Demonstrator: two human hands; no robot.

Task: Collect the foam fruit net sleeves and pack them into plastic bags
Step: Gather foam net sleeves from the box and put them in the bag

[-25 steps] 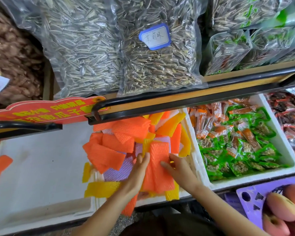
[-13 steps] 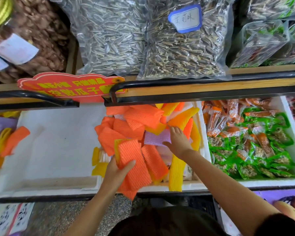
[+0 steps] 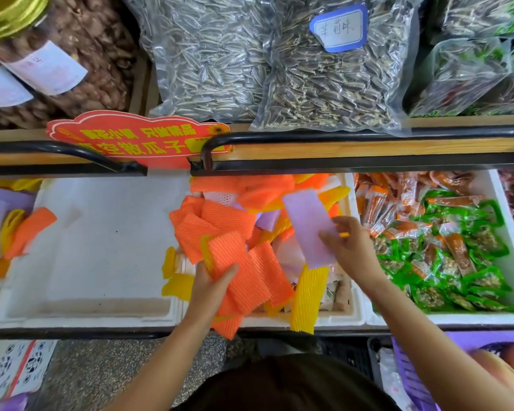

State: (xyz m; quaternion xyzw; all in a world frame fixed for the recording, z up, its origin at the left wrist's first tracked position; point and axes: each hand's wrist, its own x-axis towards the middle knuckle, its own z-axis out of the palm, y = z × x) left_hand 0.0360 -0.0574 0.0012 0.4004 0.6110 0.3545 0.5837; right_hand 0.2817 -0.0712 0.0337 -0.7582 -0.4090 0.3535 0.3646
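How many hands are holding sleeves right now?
2. The left hand grips an orange sleeve stack at the front of the foam box; the right hand pinches a purple sleeve above the pile. Neither hand is hidden.

The left hand (image 3: 211, 289) is gripping orange sleeves (image 3: 244, 280) with a ribbed net pattern; the right hand (image 3: 350, 247) is pinching a pale lilac sleeve (image 3: 307, 226), nearly plain. Below that hand a yellow sleeve (image 3: 307, 301) is showing the same ribbing; to its right, green and orange packets (image 3: 457, 256) are filling a white box (image 3: 428, 318)
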